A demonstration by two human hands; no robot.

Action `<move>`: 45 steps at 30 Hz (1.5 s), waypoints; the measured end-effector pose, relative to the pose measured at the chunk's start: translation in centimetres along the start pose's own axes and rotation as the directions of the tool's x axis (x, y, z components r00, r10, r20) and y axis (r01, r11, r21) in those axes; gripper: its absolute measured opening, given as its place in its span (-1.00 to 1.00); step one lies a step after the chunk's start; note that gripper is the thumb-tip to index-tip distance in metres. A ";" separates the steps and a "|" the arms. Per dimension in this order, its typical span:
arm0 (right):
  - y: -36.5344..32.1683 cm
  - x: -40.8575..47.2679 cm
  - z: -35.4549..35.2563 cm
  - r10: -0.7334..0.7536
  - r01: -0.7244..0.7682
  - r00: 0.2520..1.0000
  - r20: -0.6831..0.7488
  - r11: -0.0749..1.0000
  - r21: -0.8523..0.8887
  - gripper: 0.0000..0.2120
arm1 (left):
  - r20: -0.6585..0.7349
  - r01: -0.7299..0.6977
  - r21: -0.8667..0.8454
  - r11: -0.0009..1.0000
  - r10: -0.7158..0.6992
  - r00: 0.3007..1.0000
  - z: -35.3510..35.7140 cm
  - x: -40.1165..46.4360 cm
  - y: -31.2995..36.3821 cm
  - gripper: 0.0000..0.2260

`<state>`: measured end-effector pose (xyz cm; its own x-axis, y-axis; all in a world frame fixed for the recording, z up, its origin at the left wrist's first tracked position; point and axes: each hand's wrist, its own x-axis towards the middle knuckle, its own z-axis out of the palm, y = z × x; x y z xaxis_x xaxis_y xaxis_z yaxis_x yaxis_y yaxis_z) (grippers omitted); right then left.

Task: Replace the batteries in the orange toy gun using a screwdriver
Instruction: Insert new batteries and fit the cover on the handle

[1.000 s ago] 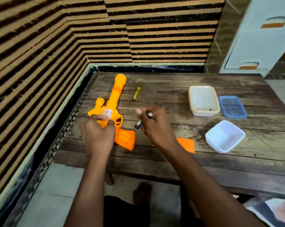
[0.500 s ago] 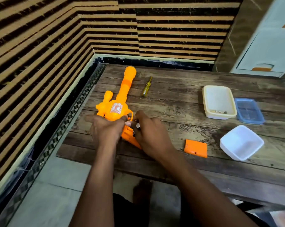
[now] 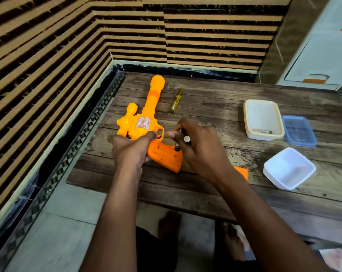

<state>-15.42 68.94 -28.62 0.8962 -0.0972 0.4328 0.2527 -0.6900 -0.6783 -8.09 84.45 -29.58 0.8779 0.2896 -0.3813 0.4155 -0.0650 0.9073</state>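
While the left hand (image 3: 130, 149) curls round the trigger end of the orange plastic toy gun (image 3: 146, 126) to steady it on the brown plank worktop (image 3: 215, 114), the right hand (image 3: 200, 152) pinches small dark cylindrical batteries (image 3: 177, 147), one tipped down at the open compartment in the gun's grip and a second showing its pale end between the fingers. The gun lies at about 10 o'clock on the worktop, barrel pointing toward 12 and grip toward 5, with its battery bay exposed. Just beyond the right wrist, at 4 o'clock from the grip, lies the flat orange battery cover (image 3: 241, 172), partly hidden by the arm. The yellow-handled screwdriver (image 3: 176, 101) lies untouched beside the barrel, at 1 o'clock from the hands. Farther out at 3 o'clock stand a cream rectangular plastic tub (image 3: 264, 136) with a few small objects in it, too small to name, a blue translucent lid (image 3: 299, 132) touching its right side, and a white square plastic tub (image 3: 289, 168) nearer the front edge. Judging by this, the unscrewing and cover removal are done and the batteries are being seated; whether any cell already sits in the bay cannot be told. Left to do: finish loading, refit the cover, and drive the screw home.
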 end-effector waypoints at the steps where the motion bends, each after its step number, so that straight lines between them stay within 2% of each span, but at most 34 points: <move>1: 0.0 0.0 -0.1 -0.017 0.017 1.000 0.008 1.000 -0.022 -0.77 | -0.012 -0.014 0.009 1.000 0.014 1.000 0.0 0.0 0.1 -0.29; 5: 0.5 -0.1 0.1 -0.052 0.070 0.993 0.104 0.981 -0.183 -0.74 | -0.022 -0.020 -0.015 1.000 0.019 1.000 0.2 -0.3 0.2 -0.31; 10: 0.5 0.1 0.5 -0.031 0.061 0.989 0.145 0.977 -0.203 -0.64 | 0.007 -0.010 -0.040 0.999 0.010 1.000 0.3 -1.0 0.5 -0.38; 16: -0.4 -0.3 1.7 -0.209 0.282 0.953 0.220 0.877 -0.389 -0.65 | 0.021 -0.024 -0.040 0.999 0.024 0.999 0.5 -0.7 0.2 -0.39; 19: -0.4 -0.5 2.4 -0.245 0.327 0.942 0.228 0.825 -0.461 -0.66 | 0.023 -0.026 -0.043 0.999 0.027 0.999 0.5 -0.5 0.2 -0.38; 21: -0.5 -0.5 2.3 -0.262 0.325 0.945 0.197 0.826 -0.461 -0.68 | 0.025 -0.019 -0.047 0.999 0.020 0.999 0.5 -0.3 0.0 -0.38; 25: -1.0 -0.3 1.5 -0.200 0.234 0.971 0.133 0.913 -0.333 -0.70 | 0.095 0.024 -0.096 0.995 -0.015 0.995 0.5 0.1 -0.1 -0.47; 27: -0.9 -0.1 0.7 -0.195 0.218 0.975 0.106 0.927 -0.305 -0.62 | 0.113 0.032 -0.090 0.995 -0.022 0.993 0.4 0.3 -0.2 -0.44; 33: 0.0 -0.4 0.1 -0.263 0.299 0.954 0.142 0.834 -0.464 -0.63 | 0.092 0.020 -0.095 0.995 -0.011 0.996 0.3 0.7 -0.5 -0.41; 39: -0.1 -0.1 0.7 -0.332 0.335 0.938 0.103 0.788 -0.517 -0.70 | 0.069 0.029 -0.097 0.995 -0.022 0.997 0.3 0.3 -0.3 -0.42; 45: -0.1 -0.2 1.1 -0.332 0.361 0.930 0.159 0.739 -0.569 -0.69 | 0.064 0.029 -0.092 0.995 -0.023 0.998 0.5 0.3 -0.1 -0.43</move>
<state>-15.22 69.80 -29.27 0.8075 0.2527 0.5331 0.3030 -0.9530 -0.0073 -7.79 84.05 -29.90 0.8814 0.2298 -0.4127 0.4171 0.0314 0.9083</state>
